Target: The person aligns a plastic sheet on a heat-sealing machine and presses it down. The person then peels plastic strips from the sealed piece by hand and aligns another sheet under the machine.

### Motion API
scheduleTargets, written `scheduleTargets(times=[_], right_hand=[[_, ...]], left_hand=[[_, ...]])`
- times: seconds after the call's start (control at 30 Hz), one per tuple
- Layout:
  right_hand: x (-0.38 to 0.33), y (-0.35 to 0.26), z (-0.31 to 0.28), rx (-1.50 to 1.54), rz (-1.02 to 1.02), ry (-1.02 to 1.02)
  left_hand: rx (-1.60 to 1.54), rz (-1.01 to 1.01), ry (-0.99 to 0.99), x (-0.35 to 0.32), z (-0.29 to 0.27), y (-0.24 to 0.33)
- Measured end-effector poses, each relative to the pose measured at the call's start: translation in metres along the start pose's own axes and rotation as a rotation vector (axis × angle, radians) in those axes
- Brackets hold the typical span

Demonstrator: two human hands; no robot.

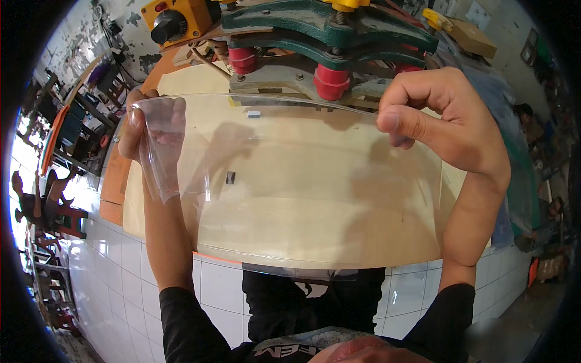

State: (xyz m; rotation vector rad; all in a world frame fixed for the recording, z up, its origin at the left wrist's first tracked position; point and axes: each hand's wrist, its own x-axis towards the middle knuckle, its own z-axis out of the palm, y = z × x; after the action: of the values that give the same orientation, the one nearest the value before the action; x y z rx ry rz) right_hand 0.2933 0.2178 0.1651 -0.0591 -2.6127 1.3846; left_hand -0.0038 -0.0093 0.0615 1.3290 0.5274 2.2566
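Sheet: a clear plastic sheet (302, 193) held up over the table (181, 81), spanning from 9 to 3 o'clock; its left edge looks folded or doubled
Left hand: the left hand (138, 124) at 10 o'clock, fingers closed, pinching the sheet's upper left corner
Right hand: the right hand (445, 124) at 2 o'clock, fist curled, thumb and forefinger nipping the top edge
Machine: a green press (327, 30) with red cylinders at 12 o'clock, behind the sheet; a yellow box (175, 21) at 11
Floor: white tiles (115, 266) at 7 o'clock
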Motion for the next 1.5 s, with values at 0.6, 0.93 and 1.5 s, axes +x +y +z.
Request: scheduleTargets(times=[0.6,0.93,1.5], right_hand=[[-0.019,0.006,-0.034,-0.135,-0.139,-0.053],[-0.020,0.005,-0.039,-0.144,-0.124,-0.073],[-0.027,0.001,-0.038,0.007,-0.034,-0.034]], left_hand=[[-0.028,0.011,0.107,-0.002,-0.016,0.011],[0.062,0.000,0.222,-0.006,-0.031,0.016],[0.148,0.035,0.312,-0.007,-0.033,0.014]])
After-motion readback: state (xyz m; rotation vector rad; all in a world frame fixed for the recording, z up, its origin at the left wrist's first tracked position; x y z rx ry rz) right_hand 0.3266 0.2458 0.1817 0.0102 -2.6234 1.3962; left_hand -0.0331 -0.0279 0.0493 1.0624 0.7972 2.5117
